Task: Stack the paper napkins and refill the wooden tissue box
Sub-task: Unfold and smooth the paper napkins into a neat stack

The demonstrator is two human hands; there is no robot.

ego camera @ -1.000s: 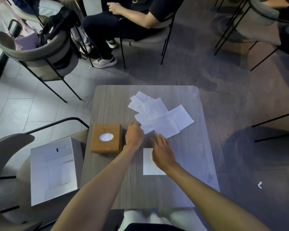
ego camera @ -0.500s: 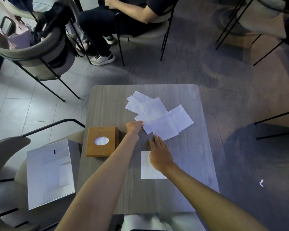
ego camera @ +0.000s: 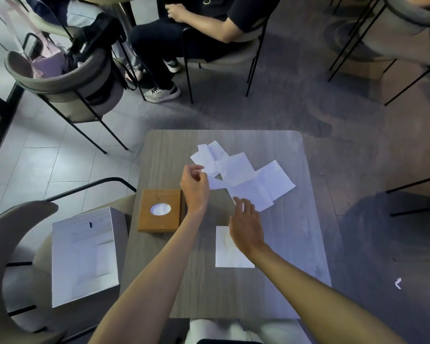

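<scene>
Several white paper napkins [ego camera: 243, 175] lie scattered and overlapping on the far half of the grey table [ego camera: 278, 281]. One flat napkin [ego camera: 227, 256] lies alone nearer to me. The wooden tissue box [ego camera: 160, 211], with an oval opening showing white, stands at the table's left edge. My left hand [ego camera: 194, 186] is at the pile's left side, its curled thumb and fingertips pinching the edge of a napkin. My right hand [ego camera: 246, 225] hovers with straight fingers above the far end of the single napkin, fingertips at the pile's near edge.
A white open box [ego camera: 85, 254] sits on the chair seat left of the table. A grey chair [ego camera: 67, 85] with bags and a seated person [ego camera: 196, 33] are beyond the table. More chair legs stand at the right.
My left hand moved away from me along the pile's left side and lifted, curling onto a napkin edge. My right hand lifted slightly off the single napkin.
</scene>
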